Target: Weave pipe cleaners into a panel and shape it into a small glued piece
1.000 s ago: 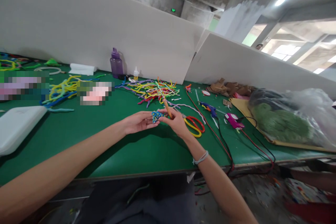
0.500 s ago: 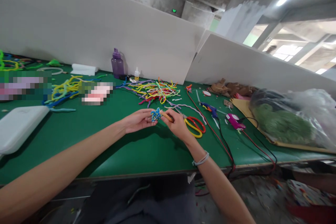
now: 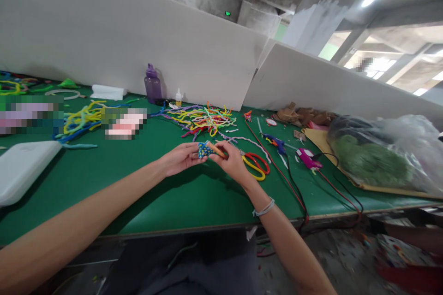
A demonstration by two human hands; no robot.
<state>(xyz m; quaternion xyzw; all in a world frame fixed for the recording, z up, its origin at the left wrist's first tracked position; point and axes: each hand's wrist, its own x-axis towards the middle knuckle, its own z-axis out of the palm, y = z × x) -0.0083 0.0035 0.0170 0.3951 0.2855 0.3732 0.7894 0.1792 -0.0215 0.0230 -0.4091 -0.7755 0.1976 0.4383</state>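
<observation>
Just above the green table, my left hand (image 3: 180, 159) pinches a small blue-and-yellow dotted piece (image 3: 205, 149), which looks woven or knotted. My right hand (image 3: 231, 161) is closed on an orange stick-like piece (image 3: 218, 150), whose upper end meets the right side of the blue piece. Whether the two are joined I cannot tell, since fingers hide part of both. Scissors (image 3: 256, 166) with a red and a yellow handle loop lie right beside my right hand, their blades partly hidden. Beyond my hands spreads a heap of coloured fuzzy stems (image 3: 207, 119).
A blue glue gun (image 3: 276, 142) and a magenta device (image 3: 309, 158) with cords lie to the right. Farther right is a plastic bag (image 3: 375, 159) of green material. A purple bottle (image 3: 152, 85) and small glue bottle (image 3: 178, 97) stand behind; a white case (image 3: 29, 166) lies left.
My right hand has shifted slightly left, and the orange piece now lies farther up against the blue piece. The dotted piece has turned a little. Both hands keep their hold.
</observation>
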